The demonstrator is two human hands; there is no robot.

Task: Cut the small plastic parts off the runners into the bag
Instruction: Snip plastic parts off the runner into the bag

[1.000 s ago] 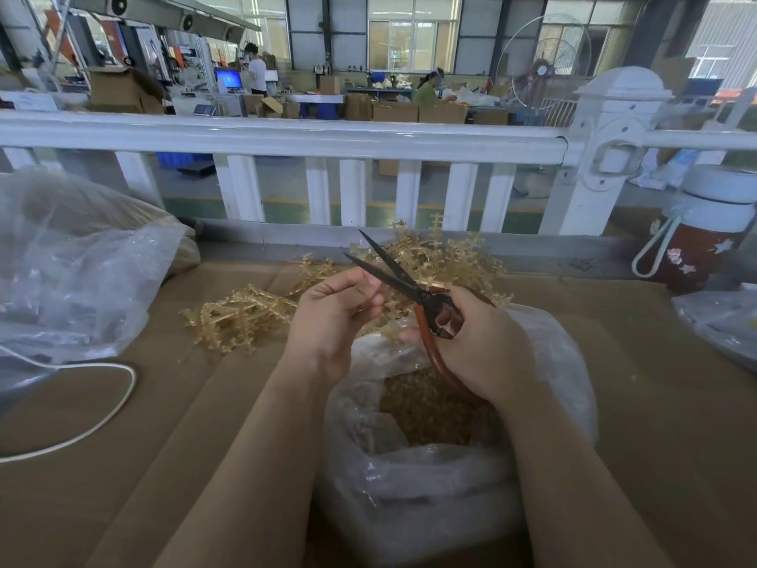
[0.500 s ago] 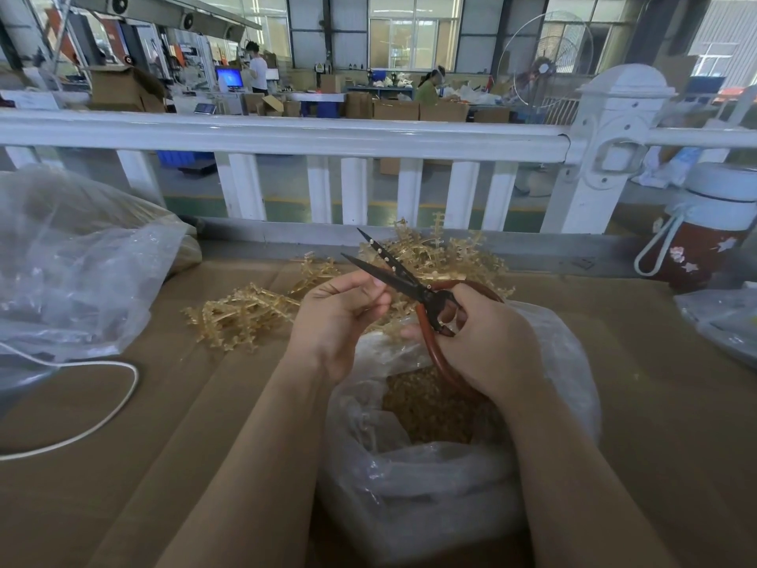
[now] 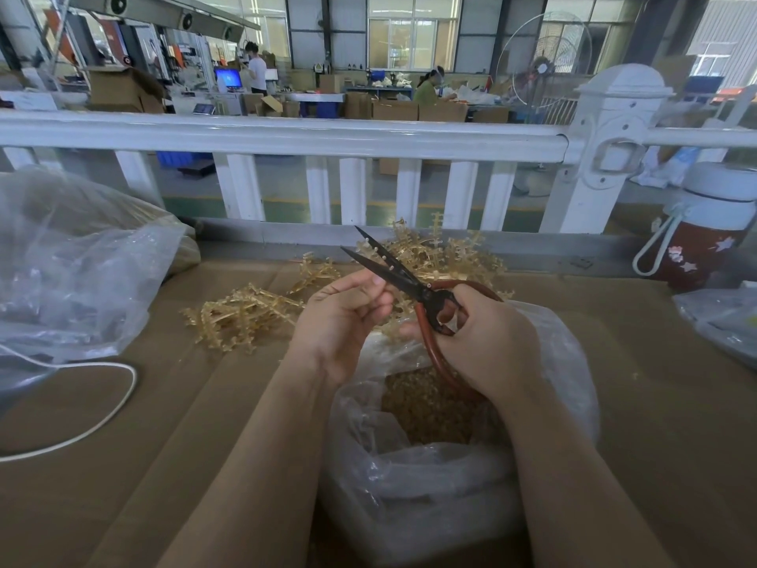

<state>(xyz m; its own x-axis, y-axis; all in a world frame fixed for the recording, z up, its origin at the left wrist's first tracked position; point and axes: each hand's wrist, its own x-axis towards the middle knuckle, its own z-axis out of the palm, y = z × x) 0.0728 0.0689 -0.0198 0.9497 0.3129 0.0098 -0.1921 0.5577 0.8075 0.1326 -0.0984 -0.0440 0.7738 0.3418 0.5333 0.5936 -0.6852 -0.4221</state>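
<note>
My right hand (image 3: 487,342) grips the red-brown handles of black-bladed scissors (image 3: 385,268), blades parted and pointing up-left. My left hand (image 3: 344,321) pinches a thin pale runner (image 3: 379,256) that passes between the blades. Both hands hover over an open clear plastic bag (image 3: 413,477) holding amber cut parts (image 3: 426,407). A heap of amber runners (image 3: 434,256) lies behind the hands, and another heap of runners (image 3: 241,313) sits to the left.
A big crumpled clear bag (image 3: 78,260) fills the left side, with a white cable (image 3: 102,407) looping in front of it. A red and white flask (image 3: 704,235) stands at the right by another bag (image 3: 721,321). A white railing (image 3: 286,137) borders the cardboard-covered table (image 3: 164,444).
The scissors' blades have opened a little wider around the runner. Both hands stay over the bag, hardly shifted.
</note>
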